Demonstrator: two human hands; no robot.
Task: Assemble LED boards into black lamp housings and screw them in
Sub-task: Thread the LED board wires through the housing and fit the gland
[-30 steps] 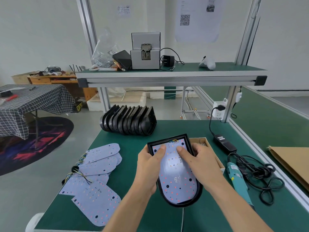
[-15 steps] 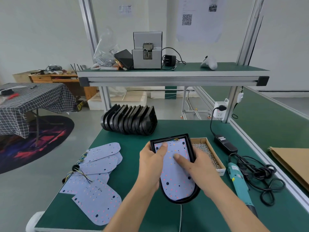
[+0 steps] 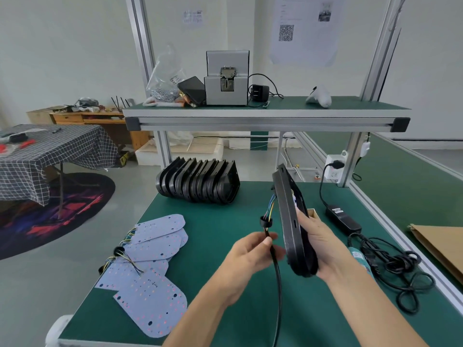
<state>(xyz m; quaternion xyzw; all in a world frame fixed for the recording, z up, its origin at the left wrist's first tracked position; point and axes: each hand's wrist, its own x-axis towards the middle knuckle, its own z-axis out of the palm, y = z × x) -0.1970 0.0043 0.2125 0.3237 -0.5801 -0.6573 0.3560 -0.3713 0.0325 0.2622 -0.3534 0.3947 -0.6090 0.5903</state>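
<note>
Left hand (image 3: 246, 255): thumb and fingers curled, pinching the black cable (image 3: 276, 279) just below a black grommet (image 3: 266, 222). Coloured wires (image 3: 271, 207) run from the grommet up to the housing's back. Cable hangs down from the pinch, out of frame at the bottom.

Right hand (image 3: 317, 244): fingers wrapped round the lower, rounded end of the black lamp housing (image 3: 290, 221), gripping it. Housing held off the green bench (image 3: 225, 246), tilted on edge, its side rim toward the camera. Whether the board sits inside cannot be told from this angle.

Left on the bench: a loose pile of LED boards (image 3: 152, 261) with wire tails. Behind, a row of empty black housings (image 3: 200, 181) standing on edge. Right of the hands: a cardboard box corner (image 3: 313, 212), a power adapter (image 3: 343, 217), a teal electric screwdriver (image 3: 359, 257) and a coiled cord (image 3: 398, 266).
</note>
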